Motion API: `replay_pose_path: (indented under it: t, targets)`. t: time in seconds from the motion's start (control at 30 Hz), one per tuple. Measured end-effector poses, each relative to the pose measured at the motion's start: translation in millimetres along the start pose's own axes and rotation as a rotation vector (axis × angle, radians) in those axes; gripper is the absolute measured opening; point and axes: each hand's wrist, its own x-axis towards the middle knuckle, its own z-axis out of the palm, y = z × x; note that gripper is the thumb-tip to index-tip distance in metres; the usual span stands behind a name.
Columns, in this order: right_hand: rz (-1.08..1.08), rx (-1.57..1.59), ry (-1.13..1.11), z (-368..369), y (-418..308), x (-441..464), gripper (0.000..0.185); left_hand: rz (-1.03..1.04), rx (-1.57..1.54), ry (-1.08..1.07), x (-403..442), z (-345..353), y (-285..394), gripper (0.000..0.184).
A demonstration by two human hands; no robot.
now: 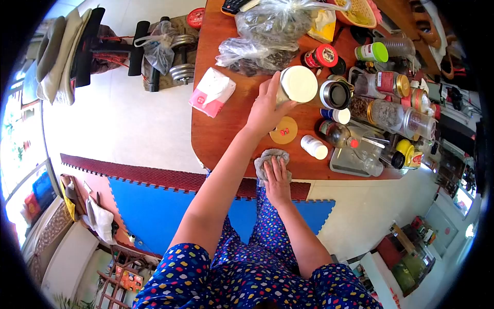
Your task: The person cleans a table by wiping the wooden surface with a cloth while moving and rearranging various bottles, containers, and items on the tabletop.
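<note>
My left hand (267, 105) reaches over the wooden table (231, 135) with its fingers wrapped round a jar with a white lid (299, 84). My right hand (277, 180) presses on a bunched grey cloth (267, 157) at the table's near edge. Between the two hands lies a round tan coaster (284, 130) with a small red mark. A white bottle (314, 147) lies to the right of the cloth, and a black-lidded jar (335, 95) stands just right of the held jar.
Plastic bags (272, 26) with dark contents lie at the back. A tissue pack (212, 92) is on the left. Rightward are a red-lidded jar (320, 55), a dark bottle (334, 133), a tray (355, 160) and several jars. A blue mat (154, 206) covers floor below.
</note>
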Motion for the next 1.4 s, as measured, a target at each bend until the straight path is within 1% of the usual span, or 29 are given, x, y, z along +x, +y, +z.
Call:
replay_pose_path:
  t: [0.1,0.13,0.2,0.23,0.3,0.33,0.37,0.4,0.47,0.53,0.57,0.63,0.67,0.7,0.77,0.8,0.83,0.93,1.03,1.1,1.17,1.23,1.3,1.33,1.4]
  targets:
    - [0.006,0.012,0.012,2.1,0.2,1.0,0.064,-0.026,-0.042,0.054,12.8,11.7,2.3,0.083]
    - [0.010,0.025,0.016,2.0,-0.3,1.3,0.065,-0.029,-0.040,0.051,15.8,12.5,1.9,0.083]
    - [0.020,0.042,0.014,0.2,-0.9,0.3,0.065,0.022,-0.001,0.019,21.9,12.9,-0.2,0.077]
    - [0.007,0.044,0.019,-1.4,-0.3,1.2,0.066,0.018,-0.001,0.014,27.7,16.7,-15.7,0.077]
    - [-0.001,0.049,0.021,-1.0,2.2,2.9,0.066,0.076,-0.257,0.122,34.2,17.0,-45.2,0.072]
    - [-0.009,0.058,0.021,0.5,4.2,3.1,0.066,0.057,-0.182,0.173,26.8,1.4,-38.0,0.066]
    - [-0.018,0.068,0.022,1.5,5.7,2.8,0.066,-0.030,-0.244,0.177,14.1,-14.1,-29.3,0.064]
    - [-0.017,0.073,0.020,1.3,6.7,3.4,0.066,-0.007,-0.206,0.153,1.1,-22.6,-44.1,0.065]
    - [-0.019,0.065,0.004,0.8,7.7,5.4,0.065,0.015,-0.161,0.127,-25.6,-35.5,-51.4,0.067]
    - [-0.032,0.066,0.024,2.0,9.5,7.5,0.064,0.088,0.272,0.038,-59.7,-46.0,-27.2,0.073]
    - [-0.045,0.060,0.042,2.7,9.6,7.3,0.063,0.087,0.274,0.035,-70.8,-42.5,-24.9,0.073]
    - [-0.050,0.054,0.045,0.9,7.9,7.2,0.062,-0.235,0.351,-0.077,-84.5,-26.1,-28.3,0.075]
    - [-0.056,0.044,0.046,-0.8,7.8,7.4,0.061,-0.284,0.263,-0.063,-84.5,-15.8,-35.3,0.074]
    - [-0.057,0.039,0.047,-1.0,8.7,8.2,0.061,-0.282,0.258,-0.061,-82.0,-9.6,-34.5,0.074]
    - [-0.075,0.081,0.070,-0.2,8.6,8.2,0.061,-0.167,0.367,0.031,-78.6,1.8,-33.0,0.073]
    - [-0.074,0.079,0.063,-0.7,8.2,7.6,0.061,-0.148,0.348,0.048,-76.0,7.6,-33.3,0.072]
    - [-0.078,0.081,0.062,-1.5,8.1,7.4,0.061,-0.149,0.350,0.050,-75.2,14.5,-32.1,0.072]
    - [-0.063,0.070,0.043,-1.4,7.3,7.2,0.060,-0.226,0.217,0.068,-68.1,38.1,-27.4,0.074]
    - [-0.040,0.066,0.017,3.4,9.1,4.6,0.058,-0.180,0.267,0.089,-61.7,63.2,-20.3,0.077]
    - [-0.064,0.029,0.066,12.6,12.6,3.2,0.054,-0.177,0.282,0.066,-58.0,76.6,-11.9,0.079]
    - [-0.077,0.007,0.035,23.9,17.9,4.0,0.053,-0.207,0.200,0.019,-55.3,82.6,-5.3,0.081]
    - [-0.089,-0.013,0.003,20.1,14.6,9.5,0.052,-0.220,0.164,0.003,-61.3,74.5,2.3,0.082]
    - [0.019,0.311,0.014,11.9,10.9,26.6,0.053,-0.114,0.242,0.136,-75.4,60.2,4.9,0.072]
    - [0.018,0.314,0.009,5.0,5.7,38.1,0.053,-0.120,0.245,0.137,-84.8,54.5,-0.8,0.072]
    - [-0.154,0.024,0.272,-8.2,-4.1,63.8,0.058,-0.154,0.164,0.281,-105.4,40.3,-14.0,0.057]
